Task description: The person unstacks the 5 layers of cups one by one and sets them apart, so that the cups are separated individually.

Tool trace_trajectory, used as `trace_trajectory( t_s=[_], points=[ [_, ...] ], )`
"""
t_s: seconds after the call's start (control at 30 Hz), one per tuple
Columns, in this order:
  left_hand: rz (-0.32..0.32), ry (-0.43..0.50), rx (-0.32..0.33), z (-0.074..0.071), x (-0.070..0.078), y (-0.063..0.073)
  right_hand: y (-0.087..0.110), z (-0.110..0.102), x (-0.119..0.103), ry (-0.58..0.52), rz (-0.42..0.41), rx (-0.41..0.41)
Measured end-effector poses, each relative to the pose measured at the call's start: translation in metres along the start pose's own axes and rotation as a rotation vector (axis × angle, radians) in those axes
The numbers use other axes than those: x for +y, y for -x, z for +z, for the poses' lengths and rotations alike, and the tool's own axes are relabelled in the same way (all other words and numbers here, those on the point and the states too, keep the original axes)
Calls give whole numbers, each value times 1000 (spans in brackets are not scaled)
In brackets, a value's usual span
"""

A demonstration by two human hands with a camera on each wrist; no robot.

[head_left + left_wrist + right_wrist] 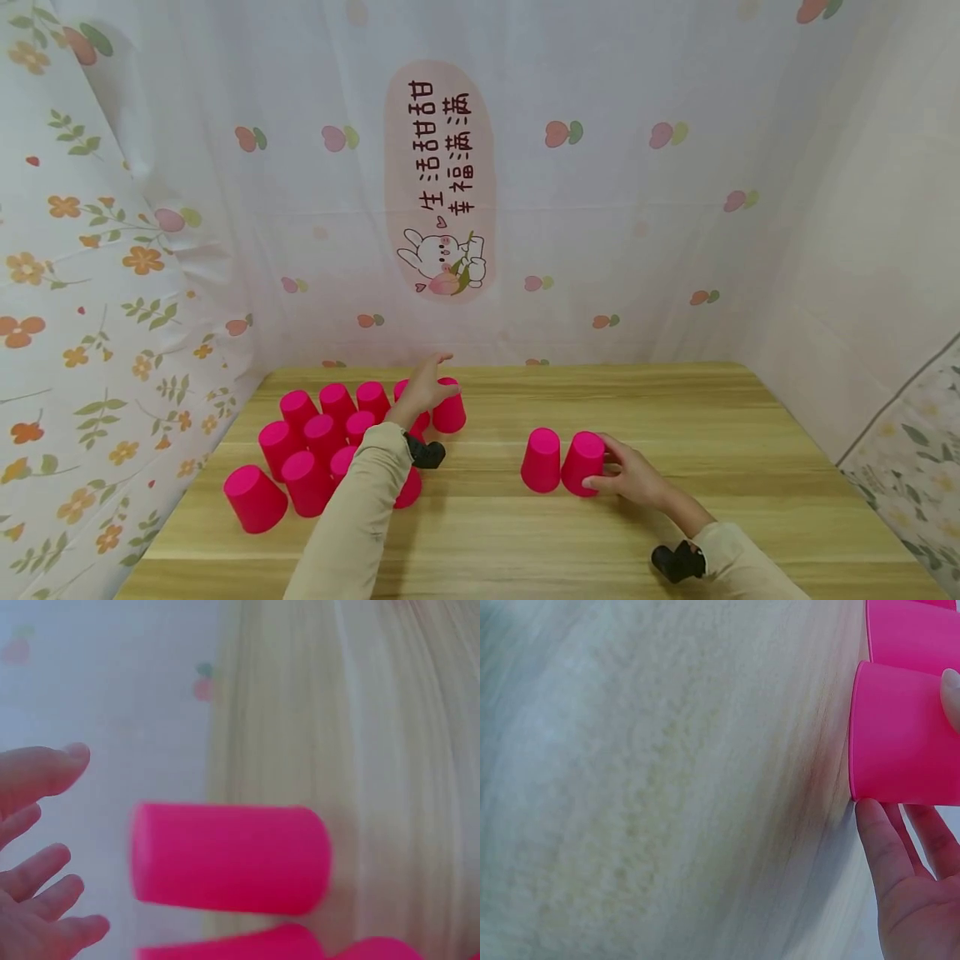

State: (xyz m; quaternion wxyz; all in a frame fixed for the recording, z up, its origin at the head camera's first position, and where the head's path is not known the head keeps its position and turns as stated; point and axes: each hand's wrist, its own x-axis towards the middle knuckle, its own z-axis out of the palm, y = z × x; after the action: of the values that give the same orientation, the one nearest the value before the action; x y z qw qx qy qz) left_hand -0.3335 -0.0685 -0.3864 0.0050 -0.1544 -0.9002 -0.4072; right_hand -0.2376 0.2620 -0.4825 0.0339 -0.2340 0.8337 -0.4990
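Observation:
In the head view, two pink cups stand upside down side by side right of the table's middle. My right hand [636, 477] holds the right-hand cup [581, 467], thumb on its near side and fingers around the far side. Its neighbour is the other pink cup [540, 462]. The right wrist view shows the thumb and fingers on opposite sides of that held cup [904, 739]. My left hand [422, 392] hovers over the back of a cup group, by its rightmost cup [452, 412]. In the left wrist view its spread fingers [56, 900] are apart from the cup [232, 859].
Several more upside-down pink cups [255, 500] stand in rows on the left of the wooden table [480, 542]; the left forearm hides some. A printed cloth [600, 233] hangs behind the table, with patterned cloth at both sides.

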Motion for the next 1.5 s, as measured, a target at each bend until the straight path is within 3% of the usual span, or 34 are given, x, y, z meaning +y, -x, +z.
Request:
trace_trajectory(
  t_s=[0.1, 0.27, 0.43, 0.67, 0.8, 0.93, 1.13, 1.3, 1.5],
  points=[
    [96, -43, 26, -1, 12, -2, 0, 0, 1, -7, -3, -3],
    [256, -26, 64, 12, 31, 2, 0, 0, 2, -8, -10, -5],
    [320, 43, 41, 38, 42, 9, -1, 0, 1, -10, -11, -7],
    [258, 211, -93, 82, 39, 26, -1, -1, -2, 9, -15, 2],
    [269, 222, -156, 104, 32, 36, -1, 0, -1, 20, -21, 3],
    [277, 243, -202, 116, 28, 44, -1, 0, 0, 23, -30, 5],
    [259, 321, -223, 121, 27, 47, -1, 0, 2, 31, -39, 8],
    [234, 326, -224, 119, 29, 47, -1, -1, 2, 33, -42, 15],
    [194, 316, -212, 100, 25, 42, -1, 0, 1, 34, -24, 14]
  ],
)
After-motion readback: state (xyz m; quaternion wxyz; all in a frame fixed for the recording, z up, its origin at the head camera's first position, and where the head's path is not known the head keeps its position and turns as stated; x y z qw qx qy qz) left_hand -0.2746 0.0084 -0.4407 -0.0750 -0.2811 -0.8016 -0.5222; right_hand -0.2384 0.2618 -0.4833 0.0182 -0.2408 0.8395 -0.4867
